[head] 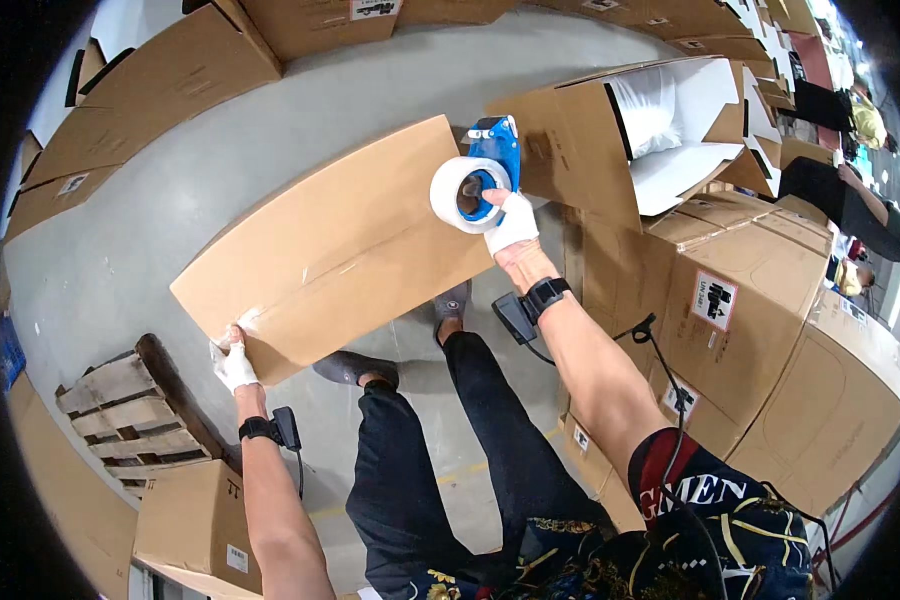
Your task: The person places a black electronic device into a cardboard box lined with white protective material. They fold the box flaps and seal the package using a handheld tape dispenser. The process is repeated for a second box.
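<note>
In front of my feet stands a long cardboard box (337, 240), one broad brown face turned up, a seam running along it. My right hand (515, 220), in a white glove with bare fingertips, grips a blue tape dispenser (504, 142) over the box's right end. A thick roll of tape (445, 193) sits on the dispenser. My left hand (234, 364), gloved alike, rests at the box's near left corner, thumb on top. Shiny clear tape (249, 319) shows by that thumb. The left fingers are partly hidden at the box's edge.
To the right, an open carton (570, 146) holds a white wrapped item (649, 112). Closed cartons (750, 285) are stacked below it. A wooden pallet (139, 412) and a smaller box (195, 517) stand at lower left. More cartons (172, 90) line the far side. People work at far right.
</note>
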Demonstrator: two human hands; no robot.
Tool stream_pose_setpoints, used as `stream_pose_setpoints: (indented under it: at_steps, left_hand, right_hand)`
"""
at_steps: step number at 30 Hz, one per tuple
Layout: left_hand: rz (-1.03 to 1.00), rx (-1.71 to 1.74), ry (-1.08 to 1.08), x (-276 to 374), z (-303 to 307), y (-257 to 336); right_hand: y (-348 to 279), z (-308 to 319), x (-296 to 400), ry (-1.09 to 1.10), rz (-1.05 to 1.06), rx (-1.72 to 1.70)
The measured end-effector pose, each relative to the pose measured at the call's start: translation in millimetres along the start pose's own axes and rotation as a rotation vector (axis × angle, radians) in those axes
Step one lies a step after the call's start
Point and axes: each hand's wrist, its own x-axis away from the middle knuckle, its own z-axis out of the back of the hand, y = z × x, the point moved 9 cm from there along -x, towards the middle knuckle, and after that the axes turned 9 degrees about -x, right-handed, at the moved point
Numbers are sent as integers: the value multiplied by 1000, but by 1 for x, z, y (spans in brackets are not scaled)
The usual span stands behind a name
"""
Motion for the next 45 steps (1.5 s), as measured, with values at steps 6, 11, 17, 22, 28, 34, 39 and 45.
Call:
stream_pose_setpoints:
  at_steps: [6,11,17,22,28,34,39,45]
  left_hand:
    - [169,-64,58,-4,29,-40]
    - [251,-217,-38,-36,36,-22]
    - [-520,-618,81,-26,-36,148]
    - [-961,-689,-198,42,-202,312]
    - [-696,-612,-460,27,-296,346]
    - [-793,-652,-543,21,-312,351]
    - [-748,-753,-664,24,-329,347]
    - [-711,-764,-664,16,-327,335]
  right_hand:
    - [-1,-77,-24,-113,-70,230]
    - [-29,-116,-21,-146,-62,428]
    - [-49,-172,-28,-182,3,644]
    - [-48,-215,-64,-278,204,930]
    - [-47,-237,-97,-356,351,1294]
    - [-40,-250,-99,-369,366,1578]
    - [-39,-254,-98,-400,368,1763]
    - [-43,-230,-33,-358,432,1913]
